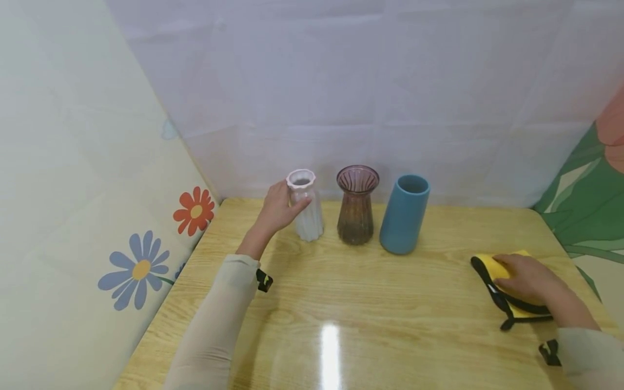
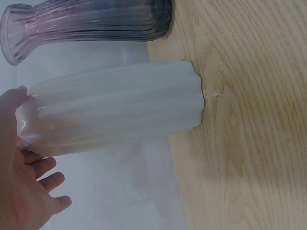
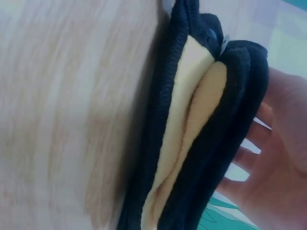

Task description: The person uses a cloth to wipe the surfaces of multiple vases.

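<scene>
A white fluted vase (image 1: 309, 215) stands upright at the left of a row of vases. My left hand (image 1: 280, 207) grips it near the neck, thumb across the front. In the left wrist view the white vase (image 2: 120, 105) has its base on the wood, and the other fingers pass partly behind it. Over at the right, my right hand (image 1: 528, 279) holds a folded yellow cloth (image 1: 485, 264) with black edging. The right wrist view shows the cloth's layered folds (image 3: 175, 129) at the table surface; the fingertips are partly hidden behind it.
Beside the white vase stand a purplish ribbed glass vase (image 1: 356, 216) and a blue vase (image 1: 404, 216). The wooden table (image 1: 370, 309) meets a pale sheet (image 1: 312, 92) behind, with flower-printed walls at both sides.
</scene>
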Tool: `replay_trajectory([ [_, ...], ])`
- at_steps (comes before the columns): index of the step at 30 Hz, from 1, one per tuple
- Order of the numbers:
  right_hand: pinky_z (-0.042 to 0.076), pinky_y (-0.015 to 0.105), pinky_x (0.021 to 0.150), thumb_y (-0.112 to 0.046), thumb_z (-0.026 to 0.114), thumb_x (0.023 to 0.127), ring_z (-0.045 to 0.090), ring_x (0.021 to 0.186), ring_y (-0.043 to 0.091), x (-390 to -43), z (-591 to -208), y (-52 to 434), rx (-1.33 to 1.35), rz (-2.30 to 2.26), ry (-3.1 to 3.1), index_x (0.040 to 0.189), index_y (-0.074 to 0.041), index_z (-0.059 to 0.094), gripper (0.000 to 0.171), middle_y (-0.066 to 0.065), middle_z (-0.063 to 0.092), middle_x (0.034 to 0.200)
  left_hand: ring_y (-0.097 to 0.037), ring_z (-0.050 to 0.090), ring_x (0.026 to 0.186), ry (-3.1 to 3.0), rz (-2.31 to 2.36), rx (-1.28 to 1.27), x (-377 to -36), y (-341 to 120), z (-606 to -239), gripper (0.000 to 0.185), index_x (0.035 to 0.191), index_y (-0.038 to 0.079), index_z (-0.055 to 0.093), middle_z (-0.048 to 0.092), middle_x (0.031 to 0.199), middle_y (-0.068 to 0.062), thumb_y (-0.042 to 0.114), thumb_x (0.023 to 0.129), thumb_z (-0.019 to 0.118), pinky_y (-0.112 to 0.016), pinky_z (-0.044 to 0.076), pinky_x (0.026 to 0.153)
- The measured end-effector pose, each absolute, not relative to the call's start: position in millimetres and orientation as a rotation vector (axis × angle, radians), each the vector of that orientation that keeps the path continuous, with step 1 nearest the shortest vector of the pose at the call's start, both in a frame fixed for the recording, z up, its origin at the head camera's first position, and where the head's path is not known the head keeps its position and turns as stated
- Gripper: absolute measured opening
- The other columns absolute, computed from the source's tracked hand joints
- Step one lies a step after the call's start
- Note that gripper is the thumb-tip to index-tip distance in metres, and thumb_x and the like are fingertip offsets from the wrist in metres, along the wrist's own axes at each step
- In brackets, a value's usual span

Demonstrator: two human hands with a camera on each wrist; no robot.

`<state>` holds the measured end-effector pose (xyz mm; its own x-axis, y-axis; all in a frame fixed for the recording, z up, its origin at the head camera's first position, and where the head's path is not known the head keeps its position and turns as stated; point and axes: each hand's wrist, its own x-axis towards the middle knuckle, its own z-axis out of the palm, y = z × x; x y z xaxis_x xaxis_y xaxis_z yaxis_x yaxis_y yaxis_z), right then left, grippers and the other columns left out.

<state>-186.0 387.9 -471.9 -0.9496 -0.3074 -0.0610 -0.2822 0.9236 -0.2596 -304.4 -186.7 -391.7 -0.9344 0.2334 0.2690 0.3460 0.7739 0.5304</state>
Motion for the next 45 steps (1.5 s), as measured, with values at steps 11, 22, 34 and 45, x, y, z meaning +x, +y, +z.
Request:
replay_trajectory([
  [11,0.051,0.061,0.077,-0.009,0.068,0.085,0.062,0.099,0.053,-179,-472,385,-0.339,-0.408,2.976,0.127,0.009,0.059,0.047,0.035,0.063,0.116,-0.039,0.04,0.139,-2.807,-0.861,-0.434,-304,-184,-392,0.074,0.149,0.008,0.044,0.052,0.146,-0.016,0.053,0.095,0.064,-0.056,0.029,0.119],
  [22,0.051,0.064,0.076,-0.008,0.07,0.085,0.061,0.1,0.055,-167,-468,385,-0.314,-0.419,3.024,0.129,0.007,0.056,0.048,0.036,0.061,0.119,-0.034,0.053,0.132,-2.767,-1.053,-0.506,-305,-184,-393,0.067,0.147,0.007,0.046,0.056,0.143,-0.017,0.045,0.096,0.067,-0.052,0.043,0.112],
  [34,0.049,0.068,0.08,-0.008,0.071,0.087,0.058,0.102,0.059,-164,-462,377,-0.355,-0.464,3.111,0.129,0.007,0.056,0.047,0.038,0.06,0.121,-0.036,0.043,0.142,-2.807,-1.12,-0.447,-299,-189,-392,0.077,0.153,0.007,0.037,0.044,0.155,-0.017,0.049,0.096,0.066,-0.055,0.035,0.117],
  [45,0.049,0.068,0.08,-0.007,0.071,0.087,0.058,0.103,0.058,-163,-451,368,-0.343,-0.519,3.139,0.129,0.007,0.056,0.047,0.039,0.058,0.123,-0.035,0.044,0.141,-2.789,-1.133,-0.452,-297,-187,-393,0.075,0.152,0.004,0.037,0.046,0.152,-0.019,0.044,0.097,0.067,-0.053,0.036,0.117],
])
